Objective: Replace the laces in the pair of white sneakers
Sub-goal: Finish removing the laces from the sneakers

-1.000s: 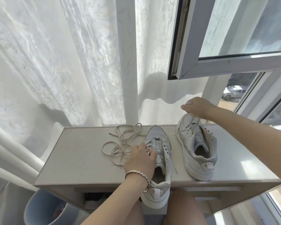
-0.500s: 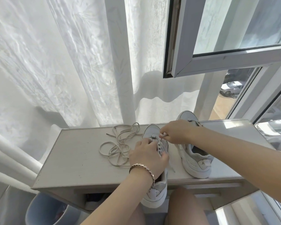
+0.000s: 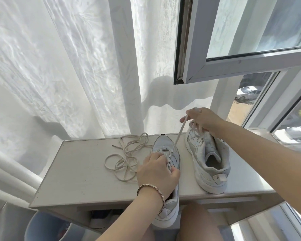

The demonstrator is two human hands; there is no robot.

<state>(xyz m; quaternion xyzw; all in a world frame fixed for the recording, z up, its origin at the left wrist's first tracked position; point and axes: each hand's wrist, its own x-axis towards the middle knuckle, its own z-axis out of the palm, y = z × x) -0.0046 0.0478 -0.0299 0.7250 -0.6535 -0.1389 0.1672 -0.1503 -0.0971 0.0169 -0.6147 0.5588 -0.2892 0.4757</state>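
Left hand point(image 3: 157, 173), grip closed: fingers curled over the lacing area of the held sneaker point(image 3: 165, 145), thumb down on its right side. This sneaker lies mid-tabletop with its toe toward the far edge and its heel hanging past the near edge. Bracelet point(image 3: 151, 187) on that wrist.

Right hand point(image 3: 201, 119) is raised over the toe of the second sneaker point(image 3: 208, 160), grip closed in a pinch on the lace point(image 3: 178, 136). The lace runs taut and slanting from the pinch down to the front eyelets of the held sneaker, just ahead of the left fingers. So the lace end is up at the right grip and its other part is threaded in the shoe under the left grip.

Second sneaker stands upright on the right part of the tabletop point(image 3: 80, 171), just beside the held one and not touching it, opening facing up, heel near the near edge.

Loose lace pile point(image 3: 127, 153) is tangled on the tabletop left of the held sneaker. Its nearest loop reaches the left hand, contact unclear.

Hidden or unclear:
- The left hand covers most eyelets, so I cannot tell how many are threaded.
- The lace tip is lost inside the right fingers.
- Pale strands under the right hand at the second sneaker's toe; cannot tell whether they are held too.
- The heel of the held sneaker is partly behind the left forearm.
- Bin point(image 3: 38, 228) below the tabletop's left corner is cut by the frame.

White curtain point(image 3: 68, 66) behind, open window point(image 3: 250, 40) at upper right.
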